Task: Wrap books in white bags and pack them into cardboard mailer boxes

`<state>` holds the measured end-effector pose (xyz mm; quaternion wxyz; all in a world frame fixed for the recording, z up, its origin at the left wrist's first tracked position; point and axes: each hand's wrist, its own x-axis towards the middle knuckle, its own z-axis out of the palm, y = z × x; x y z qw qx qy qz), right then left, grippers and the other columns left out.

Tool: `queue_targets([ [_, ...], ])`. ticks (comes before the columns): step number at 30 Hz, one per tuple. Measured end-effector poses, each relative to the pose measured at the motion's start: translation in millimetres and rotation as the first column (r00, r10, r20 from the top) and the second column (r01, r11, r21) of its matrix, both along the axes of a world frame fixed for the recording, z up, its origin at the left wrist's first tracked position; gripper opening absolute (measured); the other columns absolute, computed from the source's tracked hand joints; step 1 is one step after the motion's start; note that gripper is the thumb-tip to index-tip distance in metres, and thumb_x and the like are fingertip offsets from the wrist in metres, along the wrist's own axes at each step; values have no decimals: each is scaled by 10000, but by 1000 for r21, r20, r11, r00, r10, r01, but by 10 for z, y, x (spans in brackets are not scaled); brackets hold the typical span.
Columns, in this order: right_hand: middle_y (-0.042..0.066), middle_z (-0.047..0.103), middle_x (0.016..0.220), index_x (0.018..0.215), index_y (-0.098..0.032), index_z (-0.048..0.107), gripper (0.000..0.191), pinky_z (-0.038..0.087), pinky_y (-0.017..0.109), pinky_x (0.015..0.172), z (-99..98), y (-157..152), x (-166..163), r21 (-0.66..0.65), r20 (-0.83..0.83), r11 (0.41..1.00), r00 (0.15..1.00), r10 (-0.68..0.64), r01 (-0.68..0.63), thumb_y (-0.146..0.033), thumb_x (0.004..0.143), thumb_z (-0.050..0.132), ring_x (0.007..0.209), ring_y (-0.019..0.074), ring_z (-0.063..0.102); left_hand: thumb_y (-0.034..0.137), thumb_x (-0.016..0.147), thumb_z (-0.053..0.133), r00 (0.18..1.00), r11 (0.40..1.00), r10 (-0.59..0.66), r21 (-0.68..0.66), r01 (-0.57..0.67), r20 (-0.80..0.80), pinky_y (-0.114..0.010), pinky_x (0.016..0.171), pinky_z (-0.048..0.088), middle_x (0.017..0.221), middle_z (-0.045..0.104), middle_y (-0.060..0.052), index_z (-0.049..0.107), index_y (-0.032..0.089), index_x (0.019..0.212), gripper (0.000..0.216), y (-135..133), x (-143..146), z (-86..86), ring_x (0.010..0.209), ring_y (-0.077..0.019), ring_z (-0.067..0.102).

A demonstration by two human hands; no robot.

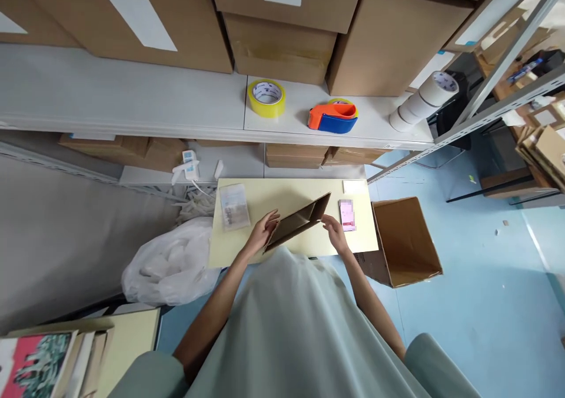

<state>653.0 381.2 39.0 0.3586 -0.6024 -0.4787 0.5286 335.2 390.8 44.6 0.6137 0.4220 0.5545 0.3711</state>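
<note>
A flat, folded brown cardboard piece (300, 219) is held tilted over the pale yellow table (282, 193). My left hand (263, 231) grips its left lower end, fingers curled on the edge. My right hand (334, 231) holds its right side, fingers bent around it. A pink-and-white card (347, 214) lies just right of my right hand. A clear plastic packet (233, 206) lies on the table to the left of my left hand.
An open cardboard box (404, 240) stands on the blue floor at the right. A white plastic bag (170, 265) sits at the left. The shelf (132, 106) above carries a yellow tape roll (266, 97), an orange-blue tape dispenser (332, 117), white rolls (424, 100) and large cartons.
</note>
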Motion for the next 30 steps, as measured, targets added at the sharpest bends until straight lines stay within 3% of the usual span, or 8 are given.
queue_targets([
  [3, 160, 704, 1492, 1387, -250, 721, 701, 542, 590, 1168, 48, 202, 115, -30, 24, 996, 996, -85, 86, -779, 962, 550, 1354, 337, 668, 825, 818, 704, 986, 994, 96, -37, -101, -134, -522, 1264, 447, 1480, 714, -206, 721, 200, 1351, 822, -96, 21, 26, 1443, -370, 636],
  [6, 133, 598, 1638, 1518, -278, 657, 821, 478, 598, 1248, 84, 417, 194, -70, -9, 993, 996, -92, 92, -857, 947, 546, 1488, 350, 573, 876, 867, 622, 957, 965, 188, -140, -222, -221, -526, 1244, 475, 1510, 703, -187, 743, 223, 1330, 810, -272, -36, 95, 1476, -382, 609],
  [10, 43, 441, 1775, 1636, -344, 555, 841, 370, 570, 1342, 87, 583, 158, -152, -105, 988, 994, 4, -20, -871, 981, 510, 1630, 317, 429, 929, 900, 539, 949, 906, 265, -293, -305, -169, -537, 1182, 538, 1617, 612, -206, 682, 219, 1478, 927, -549, -97, 206, 1509, -392, 583],
  [14, 10, 474, 1756, 1681, -375, 490, 837, 318, 620, 1360, 92, 535, -18, -187, -196, 975, 977, 85, -122, -880, 1016, 425, 1674, 303, 361, 956, 884, 529, 954, 897, 292, -328, -296, -63, -514, 1179, 549, 1566, 665, -182, 674, 226, 1514, 975, -653, 10, 265, 1471, -372, 624],
  [17, -5, 411, 1791, 1709, -355, 451, 865, 185, 586, 1415, 143, 442, -110, -192, -194, 973, 977, 93, -131, -883, 1028, 381, 1714, 282, 273, 952, 876, 545, 943, 895, 333, -305, -324, -25, -491, 1172, 559, 1507, 715, -158, 669, 242, 1527, 971, -573, 148, 290, 1419, -352, 669],
  [20, -35, 307, 1833, 1741, -351, 390, 871, 79, 532, 1439, 215, 382, -102, -180, -170, 976, 981, 88, -119, -868, 1040, 385, 1740, 251, 173, 927, 854, 618, 929, 901, 370, -251, -354, 18, -472, 1161, 567, 1569, 669, -155, 632, 263, 1566, 974, -427, 228, 347, 1435, -344, 656],
  [24, -35, 329, 1823, 1734, -368, 401, 831, 118, 556, 1440, 271, 364, -19, -134, -142, 989, 989, 48, -67, -848, 1055, 386, 1733, 258, 206, 866, 832, 731, 947, 929, 318, -219, -300, 52, -477, 1163, 556, 1630, 614, -153, 605, 275, 1589, 968, -228, 230, 460, 1464, -358, 630],
  [30, -19, 406, 1790, 1711, -371, 436, 815, 191, 584, 1428, 306, 359, 12, -72, -65, 996, 996, -56, 51, -851, 1056, 374, 1719, 264, 259, 804, 773, 835, 980, 967, 197, -168, -192, 13, -491, 1211, 517, 1607, 639, -136, 698, 272, 1479, 894, -32, 204, 506, 1517, -381, 579],
])
